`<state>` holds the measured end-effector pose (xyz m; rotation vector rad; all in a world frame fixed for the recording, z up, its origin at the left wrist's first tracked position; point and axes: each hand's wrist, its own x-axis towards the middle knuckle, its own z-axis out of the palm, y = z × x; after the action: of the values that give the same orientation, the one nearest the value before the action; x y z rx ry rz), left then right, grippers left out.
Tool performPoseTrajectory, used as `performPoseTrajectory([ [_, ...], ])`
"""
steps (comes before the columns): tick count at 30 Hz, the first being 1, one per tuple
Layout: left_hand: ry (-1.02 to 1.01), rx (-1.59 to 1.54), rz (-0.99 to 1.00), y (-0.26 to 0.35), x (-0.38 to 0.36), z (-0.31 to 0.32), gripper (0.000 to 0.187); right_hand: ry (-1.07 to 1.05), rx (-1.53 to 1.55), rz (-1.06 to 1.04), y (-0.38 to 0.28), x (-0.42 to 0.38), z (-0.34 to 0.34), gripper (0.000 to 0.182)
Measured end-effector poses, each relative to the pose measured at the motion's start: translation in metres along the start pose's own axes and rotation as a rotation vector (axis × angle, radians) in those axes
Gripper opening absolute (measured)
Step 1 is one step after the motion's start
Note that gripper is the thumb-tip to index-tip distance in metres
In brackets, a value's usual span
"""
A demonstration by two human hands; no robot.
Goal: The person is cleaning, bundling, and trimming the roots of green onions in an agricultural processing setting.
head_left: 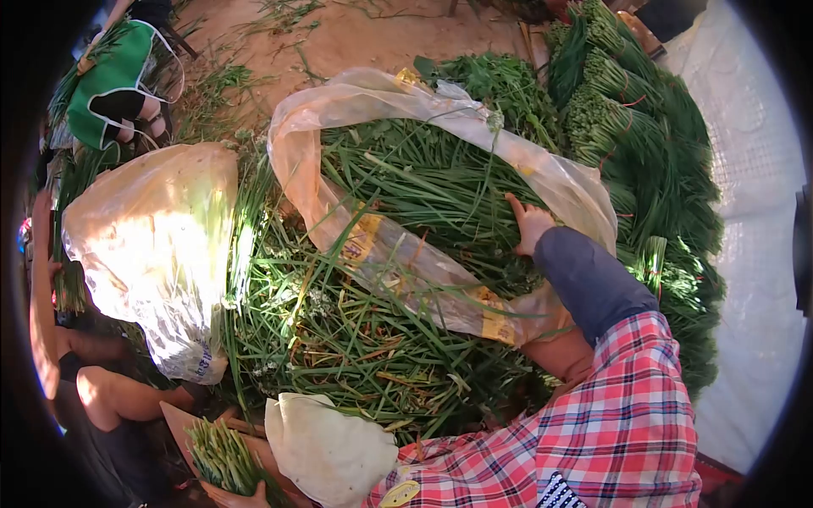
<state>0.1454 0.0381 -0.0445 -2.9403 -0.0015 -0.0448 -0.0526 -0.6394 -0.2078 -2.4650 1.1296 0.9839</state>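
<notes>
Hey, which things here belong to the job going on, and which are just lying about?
Likely part of the job:
Long green stalks, with a person's hand at them
Open plastic bag around those stalks
Held bundle, lower left
Tied bundles, right

Probably just lying about:
Stray greens on the ground
Bulging plastic bag, contents unclear
White sheeting

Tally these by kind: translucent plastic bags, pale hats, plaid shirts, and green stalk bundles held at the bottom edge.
Translucent plastic bags: 2
Pale hat: 1
Plaid shirt: 1
Held green stalk bundle: 1
Total: 5
</notes>
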Motion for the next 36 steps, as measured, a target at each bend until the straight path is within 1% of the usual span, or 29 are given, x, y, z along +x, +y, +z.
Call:
performPoseTrajectory([
  [1, -0.026, -0.102, -0.027, 0.001, 0.003, 0.002, 0.126, 0.022, 0.011, -0.040, 0.003, -0.003, 0.001, 0.132],
  [2, -0.050, -0.204, -0.054, 0.003, 0.004, 0.003, 0.126, 0.036, 0.041, -0.035, 0.007, -0.004, -0.002, 0.132],
  [4, -0.015, -0.077, 0.009, 0.005, 0.001, 0.001, 0.127, 0.059, 0.100, -0.025, 0.017, -0.006, -0.010, 0.132],
  [5, 0.000, -0.013, 0.041, 0.006, -0.002, -0.002, 0.128, 0.176, 0.056, -0.092, 0.023, -0.002, -0.002, 0.134],
  [8, -0.012, 0.064, 0.040, 0.012, -0.010, -0.015, 0.126, -0.022, -0.025, 0.023, 0.015, 0.004, -0.003, 0.128],
  [11, -0.105, -0.009, 0.042, 0.026, -0.018, -0.044, 0.121, -0.086, 0.145, -0.081, 0.025, 0.000, -0.020, 0.112],
  [14, 0.050, -0.256, 0.125, -0.013, -0.020, -0.038, 0.115, -0.019, 0.207, -0.152, 0.033, -0.019, -0.064, 0.092],
  [15, 0.125, -0.215, 0.124, -0.009, -0.021, -0.041, 0.103, 0.099, 0.299, -0.203, 0.028, -0.041, -0.087, 0.078],
  [18, 0.218, -0.616, 0.073, 0.034, -0.013, -0.072, 0.091, -0.205, 0.673, -0.167, 0.031, -0.046, -0.091, 0.067],
  [19, 0.265, -0.590, 0.235, 0.064, -0.007, -0.085, 0.079, -0.181, 0.407, -0.132, 0.023, -0.048, -0.087, 0.061],
  [21, 0.255, -0.498, 0.582, 0.121, -0.001, -0.121, 0.071, -0.287, 0.703, -0.154, 0.037, -0.035, -0.066, 0.060],
  [22, -0.003, -0.992, 0.486, 0.133, -0.001, -0.111, 0.062, -0.348, 0.849, -0.169, 0.038, -0.032, -0.059, 0.059],
  [23, -0.230, -1.292, 0.262, 0.156, -0.014, -0.123, 0.100, -0.360, 1.097, -0.139, 0.033, -0.050, -0.069, 0.059],
  [24, -0.376, -1.321, 0.301, 0.180, -0.013, -0.126, 0.092, -0.364, 1.170, -0.165, 0.036, -0.053, -0.069, 0.058],
  [26, -0.701, -1.241, 0.594, 0.225, -0.011, -0.123, 0.078, -0.351, 1.313, -0.216, 0.051, -0.060, -0.071, 0.057],
  [27, -0.867, -1.213, 0.714, 0.247, -0.015, -0.114, 0.071, -0.359, 1.228, -0.181, 0.030, -0.091, -0.094, 0.058],
  [28, -1.037, -1.208, 0.790, 0.269, -0.024, -0.102, 0.064, -0.320, 1.171, -0.245, 0.031, -0.096, -0.098, 0.059],
  [29, -1.205, -1.218, 0.825, 0.293, -0.035, -0.086, 0.057, -0.287, 1.110, -0.309, 0.030, -0.100, -0.101, 0.060],
  [30, -1.433, -1.296, 0.757, 0.316, -0.049, -0.071, 0.056, -0.256, 1.041, -0.371, 0.030, -0.101, -0.105, 0.060],
  [31, -1.511, -1.307, 0.708, 0.337, -0.063, -0.055, 0.057, -0.217, 1.110, -0.445, 0.037, -0.100, -0.105, 0.065],
  [32, -1.593, -1.311, 0.656, 0.353, -0.076, -0.042, 0.058, -0.247, 1.024, -0.358, 0.035, -0.112, -0.113, 0.066],
  [34, -1.475, -1.245, 0.862, 0.377, -0.091, -0.031, 0.057, -0.293, 0.840, -0.189, 0.022, -0.149, -0.154, 0.068],
  [35, -1.408, -1.214, 0.957, 0.387, -0.096, -0.028, 0.057, -0.237, 0.592, -0.202, 0.019, -0.161, -0.167, 0.069],
  [36, -1.105, -1.152, 1.125, 0.399, -0.098, -0.024, 0.058, -0.214, 0.673, -0.314, 0.017, -0.176, -0.178, 0.069],
])
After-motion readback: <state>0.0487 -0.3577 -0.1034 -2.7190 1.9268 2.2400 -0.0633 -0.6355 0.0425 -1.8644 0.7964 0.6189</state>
